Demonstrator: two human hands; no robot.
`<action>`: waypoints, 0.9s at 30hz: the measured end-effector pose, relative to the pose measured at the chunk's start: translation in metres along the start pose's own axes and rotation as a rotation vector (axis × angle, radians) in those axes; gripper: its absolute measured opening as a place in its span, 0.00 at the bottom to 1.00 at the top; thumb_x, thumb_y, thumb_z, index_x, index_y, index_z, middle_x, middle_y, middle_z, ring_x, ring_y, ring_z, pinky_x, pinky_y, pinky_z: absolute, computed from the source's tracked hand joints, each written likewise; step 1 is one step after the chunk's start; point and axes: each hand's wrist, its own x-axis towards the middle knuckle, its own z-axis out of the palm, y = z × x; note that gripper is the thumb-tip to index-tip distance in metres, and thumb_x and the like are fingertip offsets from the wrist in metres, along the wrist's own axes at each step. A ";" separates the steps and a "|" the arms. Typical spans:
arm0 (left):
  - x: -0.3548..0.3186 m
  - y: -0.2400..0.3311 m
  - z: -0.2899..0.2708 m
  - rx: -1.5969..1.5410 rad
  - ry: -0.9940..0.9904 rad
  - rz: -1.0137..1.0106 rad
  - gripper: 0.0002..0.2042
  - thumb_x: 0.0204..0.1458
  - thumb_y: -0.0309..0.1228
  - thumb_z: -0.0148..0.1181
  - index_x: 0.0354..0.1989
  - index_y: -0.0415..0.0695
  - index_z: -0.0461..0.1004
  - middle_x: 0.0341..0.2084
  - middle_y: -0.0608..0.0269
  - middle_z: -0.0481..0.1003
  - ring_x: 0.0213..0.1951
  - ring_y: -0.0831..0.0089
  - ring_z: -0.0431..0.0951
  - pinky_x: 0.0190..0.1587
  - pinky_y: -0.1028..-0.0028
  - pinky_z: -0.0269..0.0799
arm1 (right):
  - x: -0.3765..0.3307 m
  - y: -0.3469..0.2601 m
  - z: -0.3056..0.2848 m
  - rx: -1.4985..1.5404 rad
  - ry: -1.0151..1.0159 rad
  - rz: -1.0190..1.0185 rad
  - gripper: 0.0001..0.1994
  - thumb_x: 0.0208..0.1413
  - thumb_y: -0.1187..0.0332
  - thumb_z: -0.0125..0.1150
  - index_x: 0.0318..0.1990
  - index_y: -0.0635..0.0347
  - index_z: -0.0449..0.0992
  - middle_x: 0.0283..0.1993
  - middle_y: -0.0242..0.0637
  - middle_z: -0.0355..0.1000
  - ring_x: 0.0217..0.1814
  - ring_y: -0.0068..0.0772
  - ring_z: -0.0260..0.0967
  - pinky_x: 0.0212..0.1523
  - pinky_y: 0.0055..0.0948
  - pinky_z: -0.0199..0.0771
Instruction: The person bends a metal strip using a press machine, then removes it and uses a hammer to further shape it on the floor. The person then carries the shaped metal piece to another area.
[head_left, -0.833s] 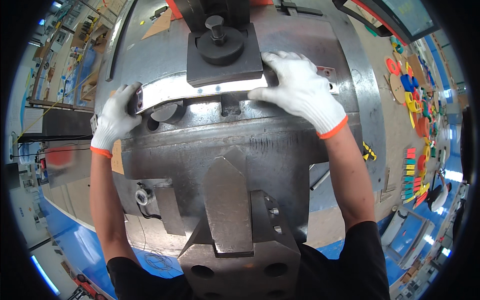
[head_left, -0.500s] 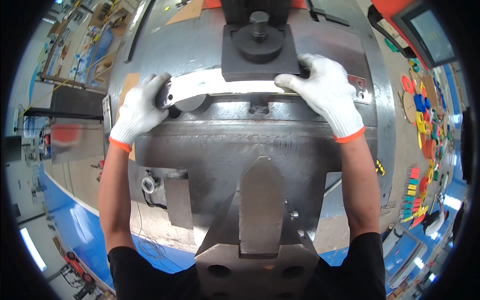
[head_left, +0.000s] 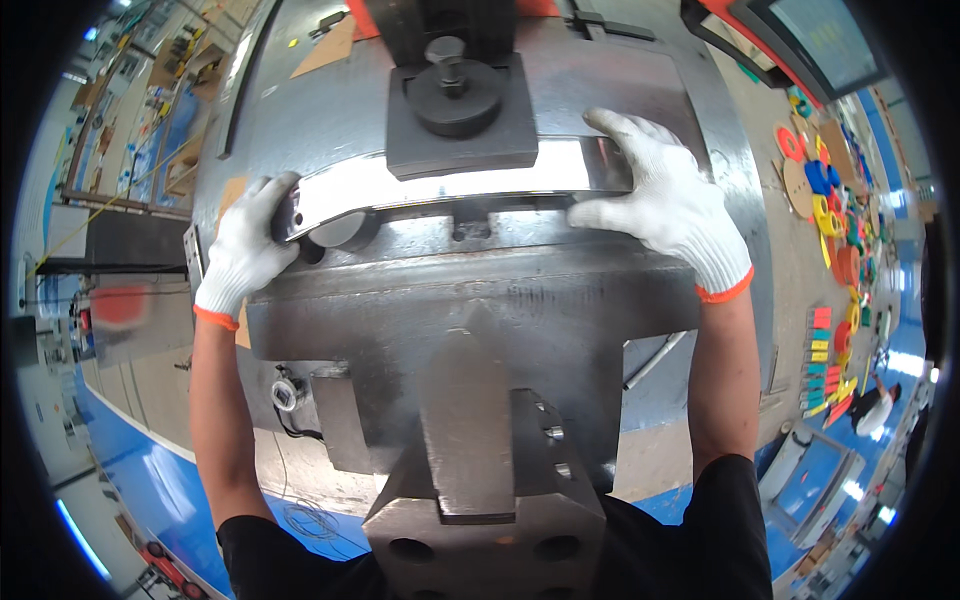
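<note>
A long shiny metal strip (head_left: pixel 440 185) lies across the grey steel bed of a heavy press (head_left: pixel 470 290), under a dark square die block (head_left: pixel 460 115) with a round bolt on top. My left hand (head_left: pixel 245 250), in a white glove with an orange cuff, grips the strip's left end. At the strip's right end, my right hand (head_left: pixel 665 210), gloved the same way, is closed around it.
A grey wedge-shaped steel block (head_left: pixel 470 430) and a base with round holes stand at the near side of the press. Coloured discs and tags (head_left: pixel 835 230) hang at the right. A blue floor (head_left: pixel 150 480) shows lower left, and a screen (head_left: pixel 800 40) at the upper right.
Both hands stay on the strip ends. The view has shifted so the press and strip sit a little higher and more to the right in the picture.
</note>
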 end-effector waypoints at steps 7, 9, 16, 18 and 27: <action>0.000 0.004 -0.002 0.049 0.015 0.014 0.35 0.39 0.20 0.67 0.64 0.42 0.72 0.47 0.47 0.78 0.50 0.43 0.80 0.53 0.56 0.78 | 0.000 -0.007 0.018 -0.129 0.075 -0.117 0.43 0.46 0.42 0.80 0.64 0.59 0.75 0.62 0.52 0.75 0.68 0.57 0.71 0.72 0.54 0.67; 0.006 0.004 -0.002 0.032 0.021 0.043 0.35 0.39 0.20 0.67 0.64 0.42 0.72 0.45 0.48 0.78 0.48 0.43 0.80 0.52 0.56 0.78 | 0.006 -0.013 0.038 -0.175 0.207 -0.187 0.39 0.49 0.40 0.77 0.61 0.60 0.78 0.57 0.50 0.78 0.62 0.54 0.75 0.69 0.52 0.71; -0.004 0.005 0.005 0.023 0.029 0.027 0.33 0.41 0.19 0.65 0.63 0.45 0.74 0.44 0.47 0.79 0.47 0.44 0.82 0.50 0.58 0.80 | 0.037 -0.027 0.041 -0.063 0.141 -0.029 0.27 0.55 0.42 0.72 0.39 0.63 0.84 0.40 0.46 0.83 0.49 0.48 0.81 0.55 0.47 0.79; 0.004 0.009 0.010 0.006 0.063 0.062 0.34 0.42 0.19 0.66 0.64 0.46 0.74 0.46 0.48 0.79 0.48 0.44 0.82 0.50 0.58 0.80 | 0.038 -0.027 0.046 -0.164 0.202 -0.047 0.28 0.54 0.41 0.71 0.38 0.63 0.84 0.39 0.46 0.82 0.46 0.49 0.81 0.54 0.46 0.80; 0.004 0.016 0.006 0.054 0.052 0.043 0.31 0.44 0.24 0.68 0.63 0.48 0.76 0.46 0.51 0.80 0.47 0.44 0.83 0.49 0.55 0.80 | 0.041 -0.045 0.037 -0.122 0.075 0.098 0.29 0.52 0.38 0.72 0.35 0.62 0.85 0.35 0.48 0.83 0.43 0.52 0.83 0.49 0.48 0.81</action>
